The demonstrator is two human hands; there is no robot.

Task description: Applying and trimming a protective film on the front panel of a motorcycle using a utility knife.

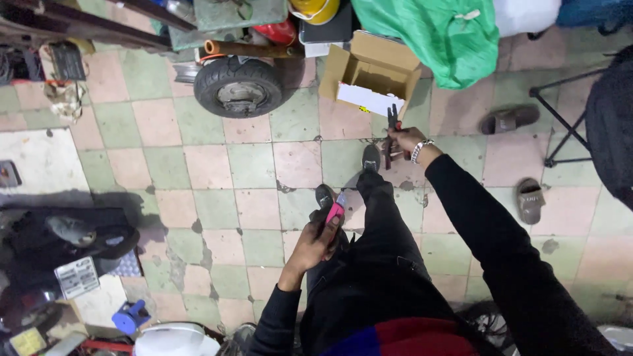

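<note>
Pliers (393, 120) sit clamped in our right hand (403, 140), arm stretched out toward one o'clock, with the dark jaws pointing up at the cardboard box (369, 79) and the red handles lost inside our fist. On that wrist we wear a beaded bracelet (418, 151). Our left hand (316, 242) is drawn in close to the body, near the centre of the view, and its fingers are wrapped tight around a small pink tool (335, 211) whose pale tip sticks up past the knuckles; we cannot tell what kind of tool it is. The two hands are well apart, the pliers up at one o'clock from the pink tool.

Below the hands we see our own dark trousers and two dark shoes (371, 157) on the worn tiled floor (217, 171) of green and pink squares. At eleven o'clock a small black wheel (239, 86) lies flat on the tiles, just beside a rusty pipe (247, 49). At twelve to one o'clock the open box stands against a bulging green plastic bag (442, 36). Two grey sandals (517, 119) lie at two and three o'clock, near the legs of a black folding stand (560, 118). A blue object (130, 316) rests at seven o'clock
</note>
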